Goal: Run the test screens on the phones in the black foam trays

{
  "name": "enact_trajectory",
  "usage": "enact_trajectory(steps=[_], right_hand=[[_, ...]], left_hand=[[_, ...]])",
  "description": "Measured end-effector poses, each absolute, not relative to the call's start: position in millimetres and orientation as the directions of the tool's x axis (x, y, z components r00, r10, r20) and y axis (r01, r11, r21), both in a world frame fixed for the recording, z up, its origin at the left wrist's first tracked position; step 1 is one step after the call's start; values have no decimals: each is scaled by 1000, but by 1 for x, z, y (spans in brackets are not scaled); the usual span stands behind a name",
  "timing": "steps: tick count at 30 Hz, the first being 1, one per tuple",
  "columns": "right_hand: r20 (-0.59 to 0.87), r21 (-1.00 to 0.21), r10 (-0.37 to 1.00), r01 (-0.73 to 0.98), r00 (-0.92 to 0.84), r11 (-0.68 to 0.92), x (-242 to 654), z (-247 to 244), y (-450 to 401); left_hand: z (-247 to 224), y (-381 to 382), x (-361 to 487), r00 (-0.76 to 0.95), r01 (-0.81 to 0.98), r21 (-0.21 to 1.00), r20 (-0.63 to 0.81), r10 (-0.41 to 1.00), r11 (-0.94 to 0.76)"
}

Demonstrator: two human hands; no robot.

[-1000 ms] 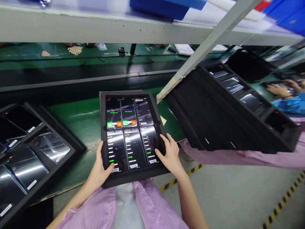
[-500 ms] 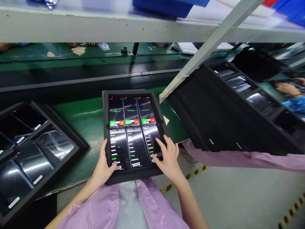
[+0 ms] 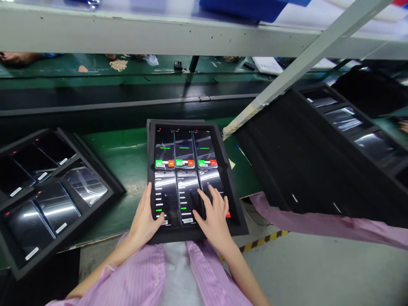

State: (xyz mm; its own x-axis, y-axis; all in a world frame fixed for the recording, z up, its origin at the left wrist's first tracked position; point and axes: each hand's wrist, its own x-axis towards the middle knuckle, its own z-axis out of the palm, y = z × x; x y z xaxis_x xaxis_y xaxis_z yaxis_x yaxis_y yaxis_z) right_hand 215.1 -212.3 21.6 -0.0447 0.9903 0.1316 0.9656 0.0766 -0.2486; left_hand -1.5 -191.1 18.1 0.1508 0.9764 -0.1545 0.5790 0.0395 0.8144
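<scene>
In front of my body lies a black foam tray holding two rows of three phones. The far-row phones show a green line and green and red-orange boxes. My left hand grips the tray's left side, its thumb over the lower end of the near-left phone. My right hand is open with spread fingers; thumb and index fingertip are at the near-middle phone, which shows a list with one green line. That hand partly hides the near-right phone, where a red patch shows.
More foam trays with phones lie at the left. On the right stands a large black foam sheet beside other phones. A slanted white post comes down just beyond my tray, below a shelf edge. A pen lies nearby.
My right hand has shifted left, from the near-right phone to the near-middle one. The near-right screen no longer shows its list; a red patch is there. The camera view has turned slightly left.
</scene>
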Motion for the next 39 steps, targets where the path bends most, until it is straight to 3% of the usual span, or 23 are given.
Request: enact_trajectory(steps=[5,13,18,24,30,33,39], right_hand=[[162,-275,985,957,-53,96,219,23,-210],[137,-196,961,944,-240,263,224,30,-147],[87,-120,954,948,-287,296,213,29,-106],[75,-95,957,953,-281,287,210,23,-99],[133,-37,991,999,-31,36,233,20,-108],[128,-23,992,1000,5,-2,241,18,-110],[158,-88,985,995,67,-53,257,25,-142]], left_hand=[[23,-187,-5,149,674,739,-156,976,15],[48,-118,5,156,937,328,-85,984,-120],[50,-96,17,137,971,210,-97,986,-114],[43,-100,15,117,951,296,-66,991,-92],[39,-101,16,80,920,388,-55,995,-52],[40,-100,16,55,895,445,-61,997,-22],[33,-124,4,69,676,734,-154,986,67]])
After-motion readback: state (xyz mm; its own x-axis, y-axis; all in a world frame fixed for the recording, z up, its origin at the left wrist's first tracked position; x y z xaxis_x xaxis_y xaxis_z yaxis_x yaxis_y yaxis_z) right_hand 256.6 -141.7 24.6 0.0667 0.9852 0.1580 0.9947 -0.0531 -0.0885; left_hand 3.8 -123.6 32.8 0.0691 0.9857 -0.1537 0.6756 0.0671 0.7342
